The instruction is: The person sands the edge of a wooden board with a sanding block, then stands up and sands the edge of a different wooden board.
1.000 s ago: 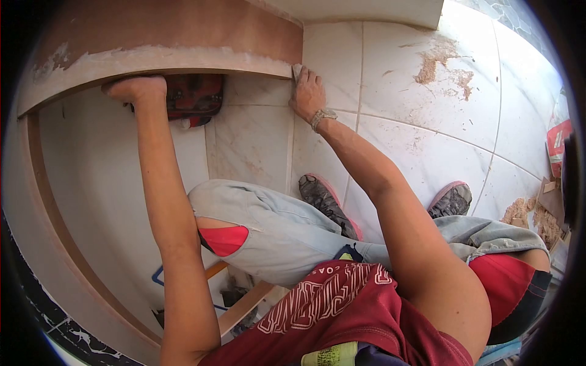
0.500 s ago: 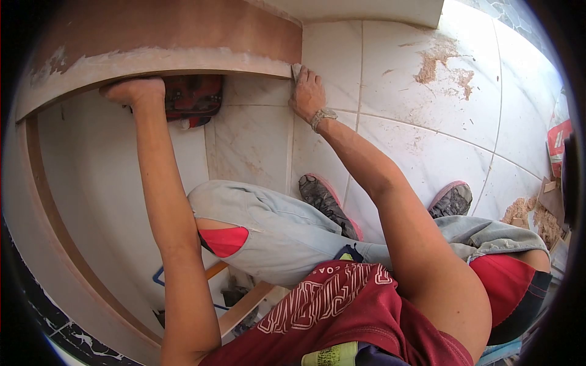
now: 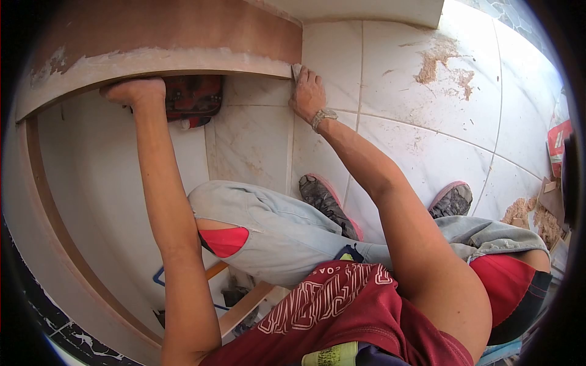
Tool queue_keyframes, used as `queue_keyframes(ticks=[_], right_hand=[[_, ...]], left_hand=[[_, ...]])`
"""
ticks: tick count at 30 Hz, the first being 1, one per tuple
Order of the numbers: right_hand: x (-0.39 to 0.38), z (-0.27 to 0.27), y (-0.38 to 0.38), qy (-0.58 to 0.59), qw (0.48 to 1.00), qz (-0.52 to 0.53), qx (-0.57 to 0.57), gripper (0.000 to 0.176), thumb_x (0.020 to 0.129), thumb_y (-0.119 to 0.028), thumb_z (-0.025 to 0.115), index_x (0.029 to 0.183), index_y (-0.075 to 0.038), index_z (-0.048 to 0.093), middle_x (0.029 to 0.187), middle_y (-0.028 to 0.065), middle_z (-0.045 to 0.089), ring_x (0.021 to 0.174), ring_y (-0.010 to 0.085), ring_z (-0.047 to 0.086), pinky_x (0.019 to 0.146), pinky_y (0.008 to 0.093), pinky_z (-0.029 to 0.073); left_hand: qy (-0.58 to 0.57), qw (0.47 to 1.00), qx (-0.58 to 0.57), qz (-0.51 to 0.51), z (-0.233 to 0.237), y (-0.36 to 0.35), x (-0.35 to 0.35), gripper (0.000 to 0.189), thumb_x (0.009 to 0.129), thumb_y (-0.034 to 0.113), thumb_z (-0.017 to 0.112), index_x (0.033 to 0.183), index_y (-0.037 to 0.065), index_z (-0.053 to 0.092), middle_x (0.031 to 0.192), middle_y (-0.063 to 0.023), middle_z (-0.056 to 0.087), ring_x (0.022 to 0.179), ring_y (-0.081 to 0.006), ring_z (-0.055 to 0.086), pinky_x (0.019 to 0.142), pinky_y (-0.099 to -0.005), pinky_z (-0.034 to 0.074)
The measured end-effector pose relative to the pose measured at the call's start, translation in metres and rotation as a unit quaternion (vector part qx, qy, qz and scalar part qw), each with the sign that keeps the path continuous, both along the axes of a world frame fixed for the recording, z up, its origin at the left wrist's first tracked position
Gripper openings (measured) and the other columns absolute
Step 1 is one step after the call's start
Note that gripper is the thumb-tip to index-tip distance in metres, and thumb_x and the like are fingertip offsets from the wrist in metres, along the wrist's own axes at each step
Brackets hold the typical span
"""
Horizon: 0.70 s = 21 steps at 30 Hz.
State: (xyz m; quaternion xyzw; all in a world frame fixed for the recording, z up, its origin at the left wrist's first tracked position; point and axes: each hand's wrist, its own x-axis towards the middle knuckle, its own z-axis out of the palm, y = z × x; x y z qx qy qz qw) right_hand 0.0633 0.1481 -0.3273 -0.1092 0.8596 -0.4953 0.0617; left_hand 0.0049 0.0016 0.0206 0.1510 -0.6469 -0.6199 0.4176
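A curved wooden panel [image 3: 183, 58] runs across the top left, brown on its face, with whitish filler smeared along its lower edge. My left hand [image 3: 135, 90] is curled around that edge from below, fingers tucked behind it. My right hand [image 3: 307, 94], with a watch at the wrist, rests at the panel's right end. Its fingertips press a small grey pad [image 3: 297, 71] against the corner of the edge. A red object [image 3: 195, 94] lies on the floor just behind my left hand, partly hidden by the panel.
Pale floor tiles [image 3: 390, 73] carry patches of sawdust [image 3: 442, 67]. My two shoes [image 3: 323, 198] [image 3: 452, 200] stand on the tiles below my right arm. Cardboard scraps and shavings [image 3: 543, 213] lie at the right edge. Wooden strips [image 3: 244, 308] lie under my knees.
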Motion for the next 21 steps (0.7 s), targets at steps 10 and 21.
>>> queue_keyframes(ticks=[10, 21], right_hand=[[-0.0002, -0.0031, -0.0026, 0.013, 1.000, -0.004, 0.003, 0.083, 0.072, -0.013, 0.070, 0.144, 0.012, 0.039, 0.129, 0.0264, 0.055, 0.116, 0.0413, 0.054, 0.104, 0.0451, 0.045], [-0.0012, -0.0048, -0.0032, 0.011, 1.000, -0.006, 0.009, 0.082, 0.071, -0.012, 0.072, 0.143, 0.011, 0.039, 0.127, 0.0235, 0.055, 0.114, 0.0408, 0.055, 0.099, 0.0460, 0.049]], left_hand=[[0.003, 1.000, 0.009, 0.012, 0.0000, 0.0033, 0.0000, 0.047, 0.095, 0.052, 0.029, 0.106, 0.019, 0.060, 0.114, -0.0068, 0.062, 0.113, -0.0312, 0.058, 0.099, -0.0594, 0.046], [0.005, 1.000, -0.001, 0.002, -0.0001, -0.0014, -0.0015, 0.047, 0.096, 0.052, 0.029, 0.107, 0.018, 0.060, 0.119, -0.0083, 0.061, 0.114, -0.0327, 0.059, 0.097, -0.0596, 0.047]])
